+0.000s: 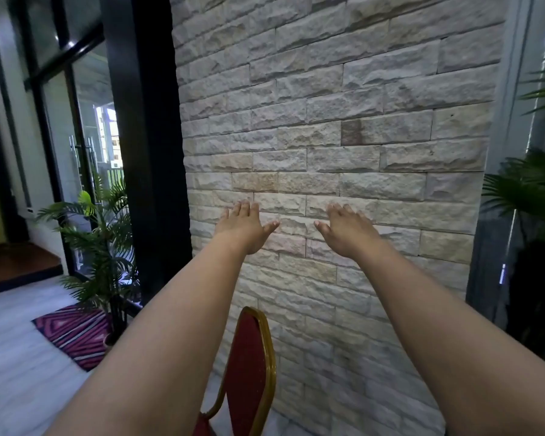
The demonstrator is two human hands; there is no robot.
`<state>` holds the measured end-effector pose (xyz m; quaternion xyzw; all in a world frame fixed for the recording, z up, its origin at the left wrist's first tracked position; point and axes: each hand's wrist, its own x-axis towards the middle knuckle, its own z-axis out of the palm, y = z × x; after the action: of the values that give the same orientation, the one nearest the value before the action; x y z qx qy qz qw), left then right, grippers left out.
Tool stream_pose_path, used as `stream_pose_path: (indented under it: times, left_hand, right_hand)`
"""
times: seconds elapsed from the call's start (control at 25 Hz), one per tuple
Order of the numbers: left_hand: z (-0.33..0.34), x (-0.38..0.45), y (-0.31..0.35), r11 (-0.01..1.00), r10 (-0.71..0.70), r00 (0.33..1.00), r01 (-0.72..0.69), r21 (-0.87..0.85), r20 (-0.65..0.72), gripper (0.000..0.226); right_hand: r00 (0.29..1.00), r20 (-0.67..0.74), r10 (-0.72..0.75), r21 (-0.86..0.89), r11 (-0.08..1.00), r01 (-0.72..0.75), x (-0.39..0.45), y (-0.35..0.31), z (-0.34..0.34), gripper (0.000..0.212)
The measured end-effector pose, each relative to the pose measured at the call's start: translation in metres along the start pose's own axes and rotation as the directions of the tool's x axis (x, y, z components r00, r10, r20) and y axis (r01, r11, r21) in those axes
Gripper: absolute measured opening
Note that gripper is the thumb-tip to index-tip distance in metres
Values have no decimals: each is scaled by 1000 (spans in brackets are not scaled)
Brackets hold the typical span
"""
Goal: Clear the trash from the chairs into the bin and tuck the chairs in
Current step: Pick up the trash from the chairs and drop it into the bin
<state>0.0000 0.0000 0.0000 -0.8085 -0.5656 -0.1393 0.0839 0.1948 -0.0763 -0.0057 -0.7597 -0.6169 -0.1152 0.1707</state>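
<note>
A stone wall [328,136] blocked the far side; a red chair [249,369] stood near, just before it, with open floor [22,357] left, toward a potted palm [98,247]

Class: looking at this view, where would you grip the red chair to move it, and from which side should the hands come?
Probably the gold top rail of the red chair, coming down from above. The backrest stands upright and edge-on below both arms, its curved top nearest; the seat is mostly cut off. The left hand and right hand are open and empty.

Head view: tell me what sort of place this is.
Probably a function hall or hotel lobby: a red banquet chair with gold frame, a stone-clad wall, potted palms beside glass doors.
</note>
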Motion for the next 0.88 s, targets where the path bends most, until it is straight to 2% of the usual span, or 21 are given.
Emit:
stream_pose_path:
  times: [0.24, 0.52, 0.76, 0.88]
  left_hand:
    - [12, -11, -11, 999, 6, 1000, -6, 40, 4, 81]
    - [56, -61, -42, 999, -31, 996, 29, 21, 89, 79]
    - [120, -148, -77, 981, -192, 963, 195, -1, 190, 75]
    - [160, -214, -94, 951, -288, 925, 307, -41, 246, 70]
  right_hand:
    - [999, 36, -14, 7, 1000, 13, 0, -7, 16, 67]
    - [988, 132, -85, 50, 996, 79, -26, -31, 69, 65]
    - [922, 316, -224, 160, 970, 181, -80, -62, 143, 64]
    - [855, 393, -337, 245, 935, 256, -120, -83, 190, 60]
